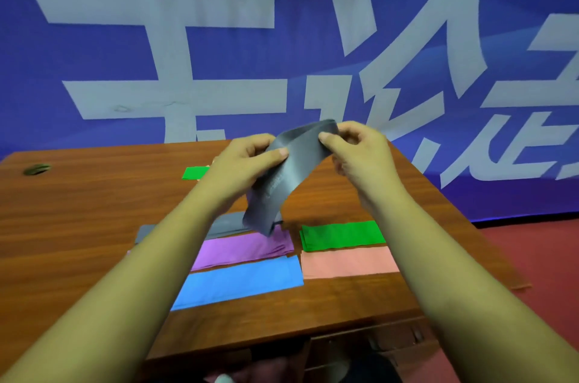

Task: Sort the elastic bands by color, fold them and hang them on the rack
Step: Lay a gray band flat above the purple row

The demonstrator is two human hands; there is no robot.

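Observation:
A grey elastic band (288, 172) is held up above the wooden table (78, 210), bent over in an arch with its lower end hanging down. My left hand (241, 166) pinches its left part and my right hand (360, 150) pinches its top right end. Flat on the table below lie a grey pile (225, 226), a purple pile (247, 248), a blue pile (241, 282), a green pile (341, 235) and a pink pile (347, 263). Another green band (194, 172) lies farther back, partly hidden by my left hand. No rack is in view.
A big blue banner (282, 47) with white characters hangs close behind the table. A round cable hole (37, 169) sits at the table's far left. Red floor (532, 251) shows to the right, past the table's edge.

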